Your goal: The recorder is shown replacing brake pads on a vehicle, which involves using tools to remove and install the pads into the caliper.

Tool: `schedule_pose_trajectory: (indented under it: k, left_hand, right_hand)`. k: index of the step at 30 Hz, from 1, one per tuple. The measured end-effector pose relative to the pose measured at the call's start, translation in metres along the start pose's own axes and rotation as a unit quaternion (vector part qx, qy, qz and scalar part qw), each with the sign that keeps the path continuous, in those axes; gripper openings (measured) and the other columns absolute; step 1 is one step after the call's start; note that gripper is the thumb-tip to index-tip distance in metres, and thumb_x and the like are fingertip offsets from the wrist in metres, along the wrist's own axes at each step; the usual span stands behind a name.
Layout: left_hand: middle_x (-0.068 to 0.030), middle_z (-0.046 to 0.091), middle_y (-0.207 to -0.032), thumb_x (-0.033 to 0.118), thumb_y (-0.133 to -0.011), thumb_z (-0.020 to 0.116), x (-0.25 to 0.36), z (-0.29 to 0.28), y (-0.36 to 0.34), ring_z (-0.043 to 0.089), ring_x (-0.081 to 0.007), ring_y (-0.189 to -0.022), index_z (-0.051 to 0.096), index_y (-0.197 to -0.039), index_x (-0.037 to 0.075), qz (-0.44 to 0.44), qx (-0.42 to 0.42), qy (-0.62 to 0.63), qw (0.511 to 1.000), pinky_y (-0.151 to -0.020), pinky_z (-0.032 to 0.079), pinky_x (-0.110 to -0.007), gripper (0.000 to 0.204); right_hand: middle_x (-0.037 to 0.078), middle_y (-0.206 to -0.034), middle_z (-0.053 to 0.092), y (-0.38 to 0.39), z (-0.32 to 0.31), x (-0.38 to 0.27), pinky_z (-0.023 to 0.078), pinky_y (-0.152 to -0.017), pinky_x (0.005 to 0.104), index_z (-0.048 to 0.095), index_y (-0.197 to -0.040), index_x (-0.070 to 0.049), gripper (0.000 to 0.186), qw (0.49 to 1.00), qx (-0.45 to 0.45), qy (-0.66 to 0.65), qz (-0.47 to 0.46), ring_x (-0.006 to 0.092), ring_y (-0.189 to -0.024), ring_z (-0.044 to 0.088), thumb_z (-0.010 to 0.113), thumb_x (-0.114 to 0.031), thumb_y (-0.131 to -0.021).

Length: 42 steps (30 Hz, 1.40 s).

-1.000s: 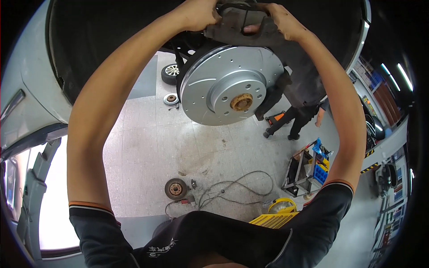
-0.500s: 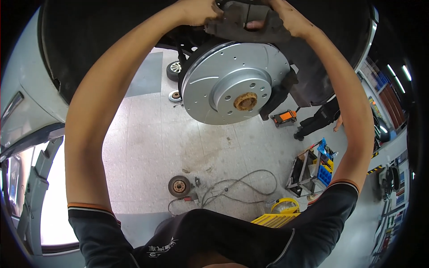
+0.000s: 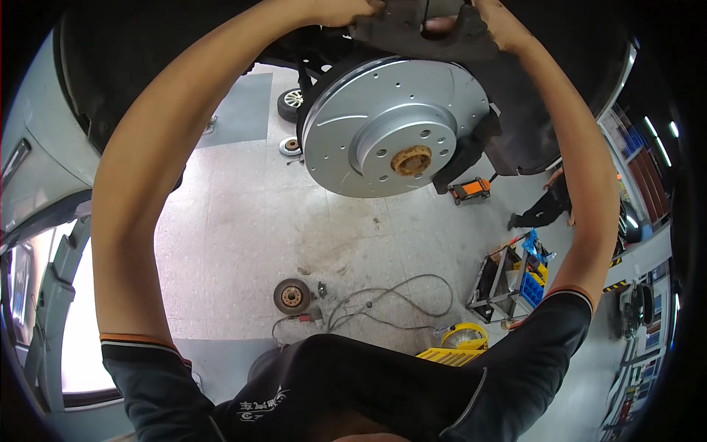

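Both arms are raised to the top of the picture, up in the wheel arch. There a dark grey brake caliper sits over the upper edge of a silver, drilled and slotted brake disc. My left hand, partly cut off by the top edge, is closed on the caliper's left end. At the other end, my right hand grips it, and a fingertip shows in the caliper's notch. The disc's centre has a rusty hub. A dark curved shield stands at the disc's right side.
Below on the floor lie a rusty old disc, a looped cable and an orange jack. A tool trolley and a yellow step are at lower right. Another person stands beyond my right arm.
My hands and the caliper have shifted slightly up and right in the picture, with the disc shifting too as the view moves. The other person has changed stance.
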<state>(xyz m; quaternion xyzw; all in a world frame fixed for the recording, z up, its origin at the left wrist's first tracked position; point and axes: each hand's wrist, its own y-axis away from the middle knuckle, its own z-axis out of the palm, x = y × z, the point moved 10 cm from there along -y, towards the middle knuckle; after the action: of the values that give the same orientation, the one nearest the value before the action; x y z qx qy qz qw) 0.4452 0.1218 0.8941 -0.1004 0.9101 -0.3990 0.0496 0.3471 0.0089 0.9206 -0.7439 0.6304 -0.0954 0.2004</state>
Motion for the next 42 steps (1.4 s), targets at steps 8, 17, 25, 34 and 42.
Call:
schedule_pose_trajectory:
  k: [8,17,25,34,42]
  left_hand:
    - [-0.0290,0.069,-0.085,0.016,-0.074,0.072,0.002,-0.006,0.001,0.070,-0.0440,-0.089,0.059,-0.105,-0.008,0.003,0.025,0.012,1.000,-0.075,0.056,-0.049,0.042]
    - [-0.0229,0.068,-0.078,0.013,-0.068,0.073,-0.001,-0.007,0.005,0.069,-0.0428,-0.083,0.062,-0.105,-0.006,0.069,0.051,0.017,0.996,-0.074,0.055,-0.048,0.043]
    - [-0.0184,0.061,-0.066,0.014,-0.073,0.066,0.020,0.009,0.004,0.065,-0.0399,-0.073,0.068,-0.078,-0.001,0.305,0.012,-0.158,0.939,-0.072,0.052,-0.048,0.016]
    - [-0.0316,0.068,-0.094,0.017,-0.075,0.069,-0.028,0.003,0.009,0.070,-0.0439,-0.092,0.061,-0.106,-0.008,-0.137,-0.056,0.126,0.981,-0.074,0.054,-0.047,0.041]
    - [-0.0307,0.067,-0.103,0.012,-0.078,0.070,-0.012,-0.002,0.013,0.067,-0.0457,-0.103,0.054,-0.117,-0.010,-0.011,-0.014,0.114,0.993,-0.081,0.053,-0.046,0.048]
  right_hand:
    - [0.018,-0.102,0.076,-0.001,-0.009,0.017,0.054,-0.088,0.0367,0.071,-0.115,0.008,0.067,1.000,0.030,-0.004,0.008,0.0243,-0.097,0.071,0.092,-0.040,-0.073]
    - [0.014,-0.093,0.073,-0.003,-0.020,0.036,0.052,-0.081,0.0349,0.072,-0.102,0.007,0.062,0.998,0.051,-0.029,0.027,0.0206,-0.089,0.068,0.092,-0.044,-0.074]
    - [0.006,-0.079,0.068,-0.023,-0.004,0.042,0.050,-0.069,0.0323,0.072,-0.087,0.005,0.057,0.991,-0.012,-0.117,0.059,0.0139,-0.077,0.064,0.091,-0.048,-0.076]
    - [0.006,-0.078,0.072,-0.021,0.002,0.040,0.051,-0.066,0.0299,0.075,-0.086,0.003,0.048,0.995,0.039,-0.085,-0.032,0.0094,-0.074,0.064,0.089,-0.043,-0.079]
    - [0.027,-0.127,0.066,-0.013,0.004,0.031,0.049,-0.103,0.0403,0.055,-0.140,0.003,0.054,0.977,0.037,0.126,-0.167,0.0392,-0.122,0.063,0.059,-0.011,-0.089]
